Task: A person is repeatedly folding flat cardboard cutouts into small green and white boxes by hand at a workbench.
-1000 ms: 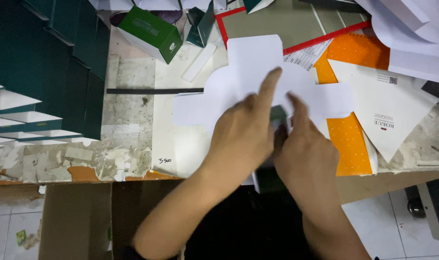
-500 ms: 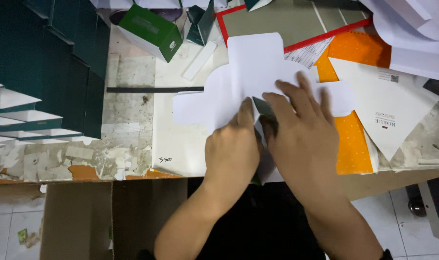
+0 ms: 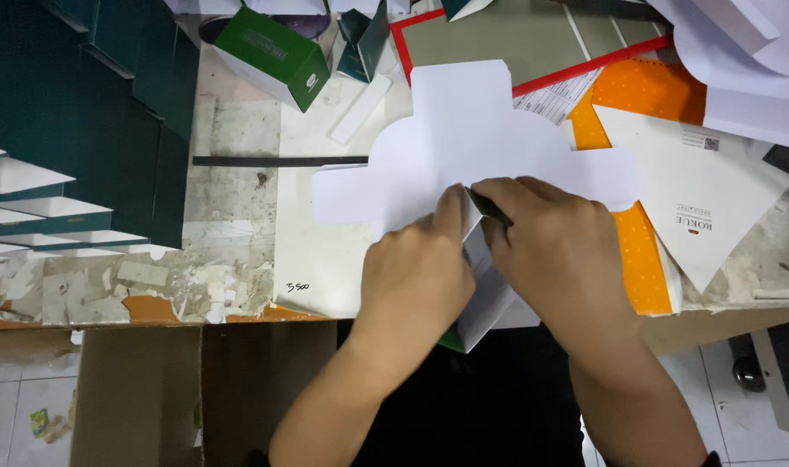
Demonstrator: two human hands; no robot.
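The white card (image 3: 481, 138) is pinned flat by the left hand (image 3: 416, 281), seemingly to steady it. Its flap (image 3: 479, 246) is pinched shut in the right hand (image 3: 559, 251), apparently for folding.

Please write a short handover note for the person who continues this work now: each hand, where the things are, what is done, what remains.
Left hand: pressing down on the white die-cut card blank, thumb at the fold.
Right hand: also on the blank, fingers pinching a dark green flap at the crease.
Things: the blank lies white side up on the worktable; its near part hangs folded over the table edge.
Done: folded green boxes are stacked at far left; one green box lies apart.
Left: most flaps of this blank are flat, unfolded.
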